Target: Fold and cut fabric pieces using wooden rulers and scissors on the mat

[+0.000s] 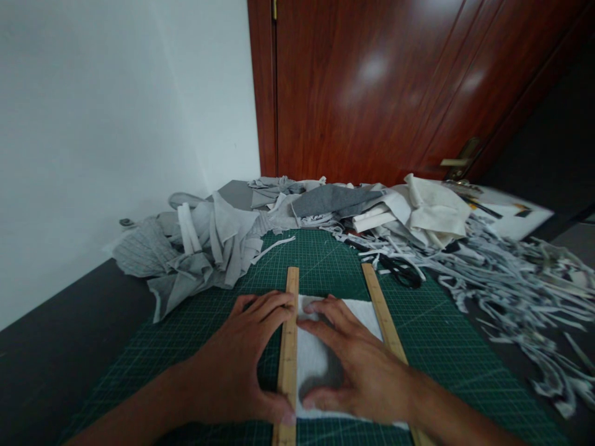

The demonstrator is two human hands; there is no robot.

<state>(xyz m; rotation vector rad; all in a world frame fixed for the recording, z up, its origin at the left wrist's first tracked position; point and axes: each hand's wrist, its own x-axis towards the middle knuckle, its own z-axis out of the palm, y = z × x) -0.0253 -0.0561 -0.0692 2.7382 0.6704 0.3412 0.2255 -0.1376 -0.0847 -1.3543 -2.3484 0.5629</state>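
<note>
While both hands press flat, a white cloth (325, 347) lies between 2 wooden rulers on the green cutting mat (437, 334).
Left hand (237, 365) spread on the left ruler (289, 353) — right hand (353, 365) splayed on the cloth, beside the right ruler (382, 316); scissors (400, 271) near fabric scraps (511, 291).

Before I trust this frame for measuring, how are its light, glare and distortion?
Head view: soft even light; pale glare patches on the door; right hand casts a shadow on the white cloth; wide-angle bending leans the door frame and splays the two rulers; right-edge scraps look smeared.
</note>
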